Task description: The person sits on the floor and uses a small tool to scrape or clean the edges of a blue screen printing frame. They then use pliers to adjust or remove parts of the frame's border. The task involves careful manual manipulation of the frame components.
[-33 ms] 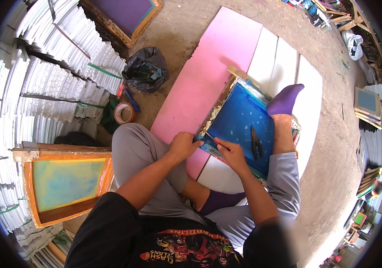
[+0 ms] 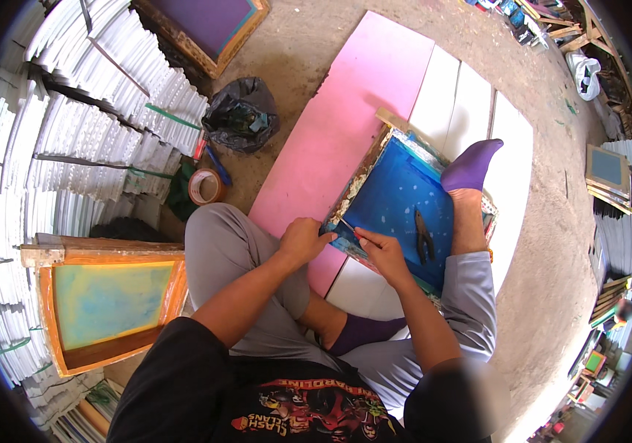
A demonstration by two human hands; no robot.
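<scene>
A framed blue screen (image 2: 393, 188), like a silk-screen printing frame, lies on the pink and white boards, its wooden edges crusted with paint. My left hand (image 2: 302, 242) is closed at the frame's near left corner, thumb along the edge; its other fingers are partly hidden. In my right hand (image 2: 381, 252) is a thin screwdriver-like tool (image 2: 358, 233) with a red handle, pinched in the fingers. Its slim shaft points at the frame's left edge near that corner. Dark-handled pliers (image 2: 424, 238) rest on the blue mesh. My purple-socked foot (image 2: 472, 166) presses against the frame's far right side.
Beside my left knee leans an orange wooden screen frame (image 2: 48, 310). A tape roll (image 2: 206, 186) and a black plastic bag (image 2: 240, 116) sit on the floor before tall stacks of white sheets (image 2: 101, 140). Another framed screen (image 2: 216, 66) stands at the far left.
</scene>
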